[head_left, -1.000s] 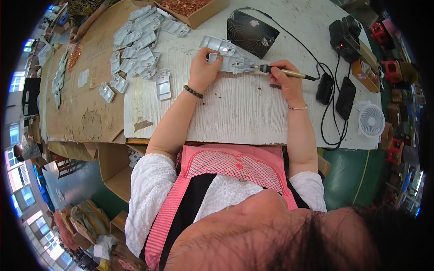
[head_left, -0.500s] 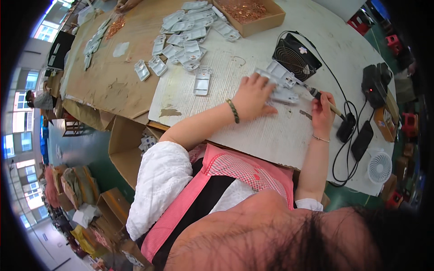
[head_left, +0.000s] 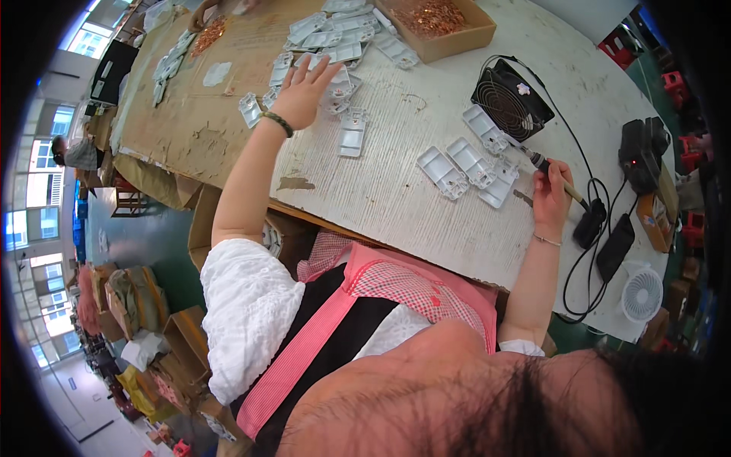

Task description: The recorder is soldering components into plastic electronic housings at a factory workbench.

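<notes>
Colours: trays (head_left: 439,169) pale grey-white. Soldering iron (head_left: 540,161) black at the grip, tan-gold along the handle. Worktop (head_left: 403,217) off-white, streaky grain, brown worn patches; cardboard sheet (head_left: 171,148) tan. Box (head_left: 459,44) light brown, contents (head_left: 428,17) copper-orange. Square fan (head_left: 499,99) black, pale flower-shaped mark; round fan (head_left: 642,295) white. Power unit (head_left: 642,148) black, red light. Apron (head_left: 403,282) pink, red-and-white check panel, striped strap. Sleeve (head_left: 247,312) white. Floor (head_left: 161,228) green.
</notes>
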### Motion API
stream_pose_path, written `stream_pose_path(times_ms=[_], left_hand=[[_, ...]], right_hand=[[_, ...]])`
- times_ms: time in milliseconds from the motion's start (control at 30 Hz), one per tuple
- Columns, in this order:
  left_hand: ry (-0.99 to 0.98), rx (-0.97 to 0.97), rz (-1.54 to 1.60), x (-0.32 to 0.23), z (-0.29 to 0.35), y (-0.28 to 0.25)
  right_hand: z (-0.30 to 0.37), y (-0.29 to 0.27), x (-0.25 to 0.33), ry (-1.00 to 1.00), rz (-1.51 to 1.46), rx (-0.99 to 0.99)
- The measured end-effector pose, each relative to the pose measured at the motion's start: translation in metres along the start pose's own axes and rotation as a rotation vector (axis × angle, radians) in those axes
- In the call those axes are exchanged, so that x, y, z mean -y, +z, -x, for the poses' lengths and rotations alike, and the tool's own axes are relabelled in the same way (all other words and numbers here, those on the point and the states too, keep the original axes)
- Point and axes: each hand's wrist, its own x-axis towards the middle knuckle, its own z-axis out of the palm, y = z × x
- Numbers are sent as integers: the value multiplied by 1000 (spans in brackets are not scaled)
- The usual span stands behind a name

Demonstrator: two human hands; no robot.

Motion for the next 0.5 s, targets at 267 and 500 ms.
stream_pose_path(times_ms=[267,500], left_hand=[[4,-114,383,9,-7,6],[134,-331,695,-70,-27,-12]], right_hand=[[-1,5,-1,20,-69,-32],[-1,5,2,27,-58,-2]])
